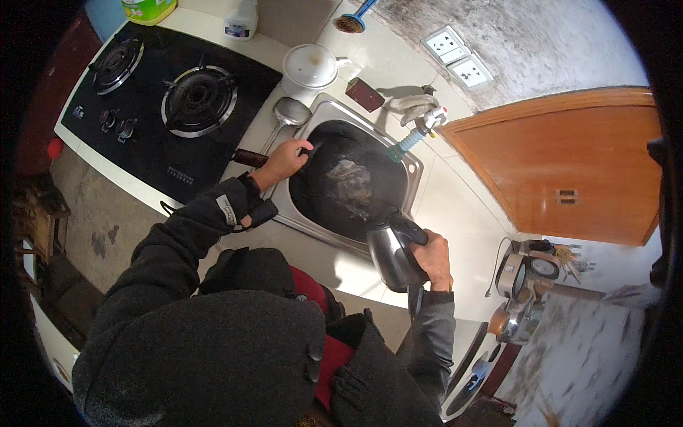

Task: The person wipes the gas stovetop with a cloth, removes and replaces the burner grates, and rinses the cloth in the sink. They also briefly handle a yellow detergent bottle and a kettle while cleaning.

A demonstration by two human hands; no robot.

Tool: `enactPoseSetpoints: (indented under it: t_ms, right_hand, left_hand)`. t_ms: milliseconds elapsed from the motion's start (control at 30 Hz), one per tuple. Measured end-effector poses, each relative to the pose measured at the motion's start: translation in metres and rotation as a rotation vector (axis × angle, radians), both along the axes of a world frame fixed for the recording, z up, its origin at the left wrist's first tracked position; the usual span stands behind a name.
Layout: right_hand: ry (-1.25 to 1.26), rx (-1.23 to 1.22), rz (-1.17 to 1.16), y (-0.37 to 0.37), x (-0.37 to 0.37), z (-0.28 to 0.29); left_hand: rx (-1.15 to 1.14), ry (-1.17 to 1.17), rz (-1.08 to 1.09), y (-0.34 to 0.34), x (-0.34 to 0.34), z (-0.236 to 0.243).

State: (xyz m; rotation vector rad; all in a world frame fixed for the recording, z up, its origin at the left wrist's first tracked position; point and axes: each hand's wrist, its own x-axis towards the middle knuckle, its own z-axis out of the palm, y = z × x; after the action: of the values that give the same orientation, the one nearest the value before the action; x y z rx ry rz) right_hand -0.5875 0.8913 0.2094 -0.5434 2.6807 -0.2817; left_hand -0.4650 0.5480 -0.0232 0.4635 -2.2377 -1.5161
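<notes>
A dark wok (327, 188) sits in the steel sink (415, 174). A pale, glossy patch shows at its bottom; whether it is water, foam or a reflection I cannot tell. My left hand (281, 164) is closed on the wok's left rim, thumb and finger pinching the edge. Beside that wrist lies a brown handle (250, 158). My right hand (432, 257) is wrapped around the black handle of a silver kettle (390, 252). The kettle is tilted over the sink's near right edge, its top toward the wok. No stream from it can be made out.
Left is a black gas hob (153, 135) with two burners. A skimmer or ladle (292, 112), a lidded white pot (310, 67) and a dark red block (364, 95) stand behind the sink. A tap (409, 142) reaches over the wok. Wooden cabinet doors (555, 167) are at right.
</notes>
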Motion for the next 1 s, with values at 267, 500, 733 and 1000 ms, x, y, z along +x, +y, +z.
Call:
enactPoseSetpoints:
  t_ms: [267, 500, 733, 1000]
  right_hand:
    - [0.094, -0.029, 0.076, 0.005, 0.000, 0.004]
    - [0.041, 0.052, 0.044, 0.007, -0.001, 0.011]
    - [0.084, 0.055, 0.067, 0.022, -0.007, 0.013]
    - [-0.038, -0.362, -0.230, 0.100, -0.025, 0.011]
  left_hand:
    - [0.108, -0.052, -0.073, 0.040, -0.021, 0.002]
    - [0.065, -0.069, -0.105, 0.055, -0.024, 0.004]
    - [0.077, -0.065, -0.082, 0.063, -0.021, 0.002]
    - [0.165, -0.089, -0.090, 0.076, -0.033, -0.004]
